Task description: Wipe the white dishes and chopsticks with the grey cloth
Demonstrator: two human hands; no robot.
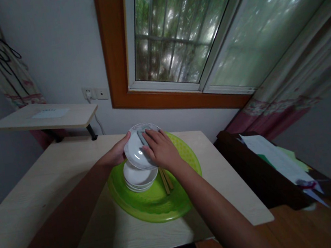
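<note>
My left hand grips the left rim of a white bowl, tilted up so its inside faces me. My right hand presses a small grey cloth against the bowl's inner wall, fingers closed over it. Below the bowl sits a stack of white dishes inside a round green basin on the light wooden table. A pair of brown chopsticks lies in the basin just right of the stack, partly hidden under my right wrist.
A small raised shelf with a sheet of paper stands at the table's back left. A barred window is straight ahead. To the right, a dark cabinet carries loose papers. Curtains hang at both sides.
</note>
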